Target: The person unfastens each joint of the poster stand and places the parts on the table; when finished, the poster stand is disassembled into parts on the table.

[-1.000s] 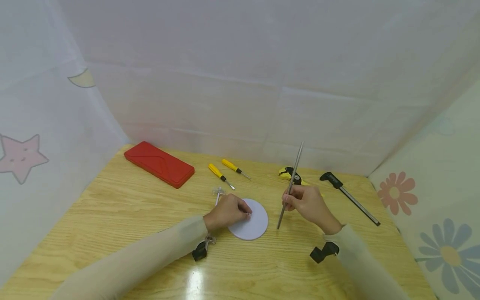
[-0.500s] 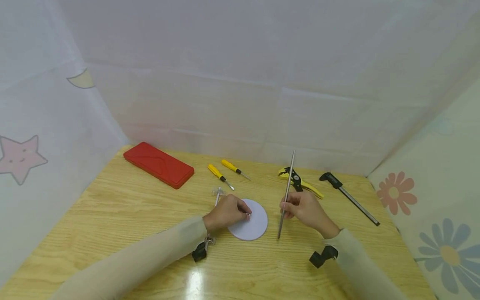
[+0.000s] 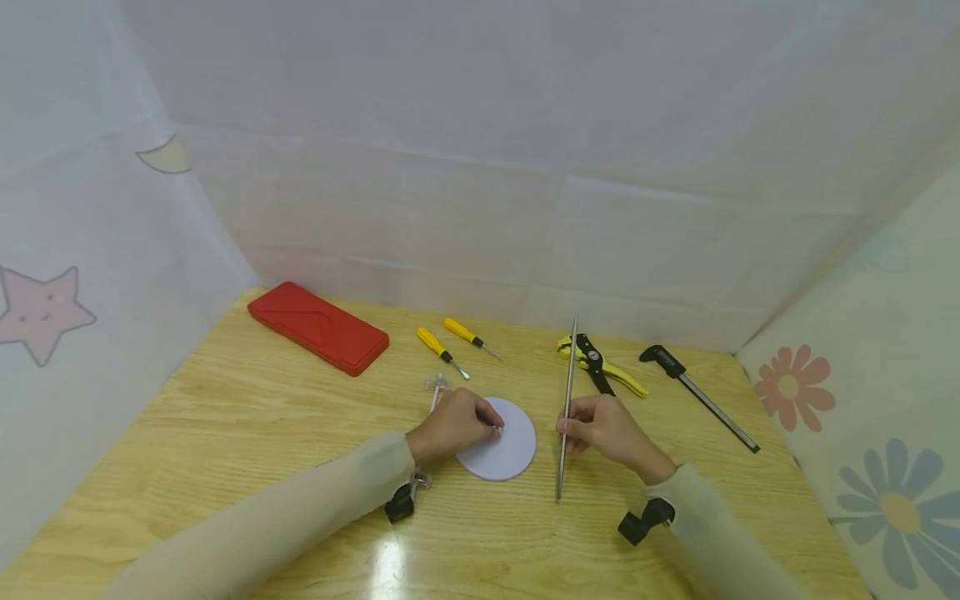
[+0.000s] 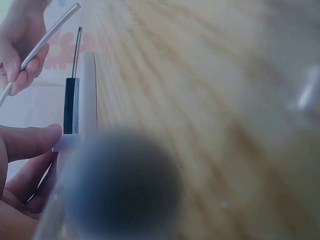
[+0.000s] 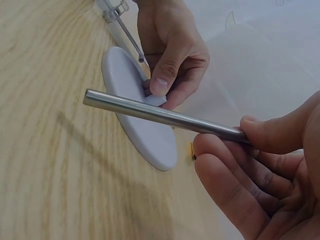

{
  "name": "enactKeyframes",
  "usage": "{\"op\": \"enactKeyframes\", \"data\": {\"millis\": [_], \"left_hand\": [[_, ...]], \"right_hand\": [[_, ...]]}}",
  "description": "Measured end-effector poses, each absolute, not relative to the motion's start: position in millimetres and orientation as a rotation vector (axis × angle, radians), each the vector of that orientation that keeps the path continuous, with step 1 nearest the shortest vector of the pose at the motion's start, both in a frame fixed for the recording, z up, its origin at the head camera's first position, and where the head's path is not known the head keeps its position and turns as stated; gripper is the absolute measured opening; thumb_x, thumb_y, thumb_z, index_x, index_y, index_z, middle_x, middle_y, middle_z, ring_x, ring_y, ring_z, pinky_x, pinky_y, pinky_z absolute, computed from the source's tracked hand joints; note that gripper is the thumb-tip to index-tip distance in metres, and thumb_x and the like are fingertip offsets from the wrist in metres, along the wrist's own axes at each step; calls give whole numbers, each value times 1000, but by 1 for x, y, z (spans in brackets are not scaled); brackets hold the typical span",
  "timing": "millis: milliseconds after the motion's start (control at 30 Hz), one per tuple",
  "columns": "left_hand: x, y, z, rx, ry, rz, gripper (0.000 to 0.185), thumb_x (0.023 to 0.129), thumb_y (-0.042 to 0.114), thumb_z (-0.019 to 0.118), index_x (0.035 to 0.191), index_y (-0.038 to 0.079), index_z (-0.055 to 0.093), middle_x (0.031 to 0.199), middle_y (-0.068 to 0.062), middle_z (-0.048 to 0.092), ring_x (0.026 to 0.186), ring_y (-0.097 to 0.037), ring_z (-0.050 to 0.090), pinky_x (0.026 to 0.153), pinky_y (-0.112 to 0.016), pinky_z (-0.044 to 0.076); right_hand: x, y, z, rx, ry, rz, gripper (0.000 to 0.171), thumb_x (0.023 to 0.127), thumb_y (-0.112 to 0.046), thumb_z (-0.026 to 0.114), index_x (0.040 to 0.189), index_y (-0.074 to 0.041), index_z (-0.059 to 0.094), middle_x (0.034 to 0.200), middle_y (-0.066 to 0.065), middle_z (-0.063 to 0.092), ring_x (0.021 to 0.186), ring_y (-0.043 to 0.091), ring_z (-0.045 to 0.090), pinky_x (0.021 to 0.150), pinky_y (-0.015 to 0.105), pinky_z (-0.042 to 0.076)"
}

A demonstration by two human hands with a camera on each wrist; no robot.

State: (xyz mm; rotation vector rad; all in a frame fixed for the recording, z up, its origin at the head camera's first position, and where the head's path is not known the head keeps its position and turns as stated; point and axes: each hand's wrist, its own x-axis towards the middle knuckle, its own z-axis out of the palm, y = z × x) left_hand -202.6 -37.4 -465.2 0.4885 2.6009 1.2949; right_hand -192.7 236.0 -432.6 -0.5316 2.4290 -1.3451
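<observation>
A round white base (image 3: 513, 454) lies flat on the wooden table. My left hand (image 3: 456, 421) is over its left half, thumb and fingers pinching the small white socket (image 5: 156, 100) at its middle. To the right of the base, my right hand (image 3: 603, 432) holds a slim straight metal rod (image 3: 567, 379) between thumb and fingers. The right wrist view shows the rod's blunt end (image 5: 92, 97) projecting from the fingers, overlapping the base in that view. In the left wrist view, my left thumb (image 4: 35, 142) presses the white socket from the side.
Two yellow-handled screwdrivers (image 3: 432, 342) and a red case (image 3: 318, 327) lie at the back left. Yellow-and-black wire strippers (image 3: 600, 367) lie behind my right hand, with a digital caliper (image 3: 701, 392) farther right. White cloth walls (image 3: 450, 208) enclose the table's back and sides.
My right hand has come slightly nearer and lower with the rod. The rod's far end has swung left, so it now points more straight away from me. The left hand stays still.
</observation>
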Motion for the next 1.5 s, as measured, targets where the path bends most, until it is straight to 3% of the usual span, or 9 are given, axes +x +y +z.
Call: {"op": "enactKeyframes", "data": {"millis": [333, 567, 833, 1233, 1500], "left_hand": [[-203, -37, -465, 505, 2605, 1305, 7, 81, 13, 80, 88, 13, 82, 83, 1, 79, 79, -5, 68, 64, -20, 55], [-203, -37, -464, 519, 2604, 1312, 8, 80, 13, 80, 88, 13, 82, 83, 1, 79, 77, -4, 66, 64, -20, 55], [-203, -38, -463, 524, 2593, 1315, 9, 81, 11, 79, 90, 12, 82, 86, 0, 80, 80, -6, 67, 64, -19, 55], [-201, -38, -462, 524, 2563, 1349, 10, 82, 9, 78, 91, 9, 82, 87, -3, 79, 82, -7, 68, 65, -19, 55], [-202, -38, -464, 537, 2566, 1349, 10, 82, 10, 78, 92, 9, 82, 87, -3, 79, 81, -7, 68, 65, -19, 56]], "right_hand": [[-192, 237, -443, -473, 2322, -1382, 22, 98, -8, 63, 97, 13, 69, 82, 21, 74, 63, 15, 70, 62, 40, 62], [-190, 239, -453, -432, 2255, -1392, 21, 98, -6, 63, 93, 14, 67, 72, 6, 72, 58, 11, 68, 58, 33, 61], [-187, 240, -460, -385, 2154, -1416, 26, 99, -8, 62, 97, 17, 65, 72, 3, 69, 58, 9, 66, 56, 25, 59], [-182, 235, -467, -287, 2151, -1404, 25, 98, -11, 64, 97, 14, 67, 72, 2, 70, 57, 8, 66, 55, 25, 59], [-174, 226, -472, -124, 2264, -1401, 19, 95, -12, 69, 93, 6, 70, 68, 2, 69, 57, 9, 66, 56, 29, 60]]}}
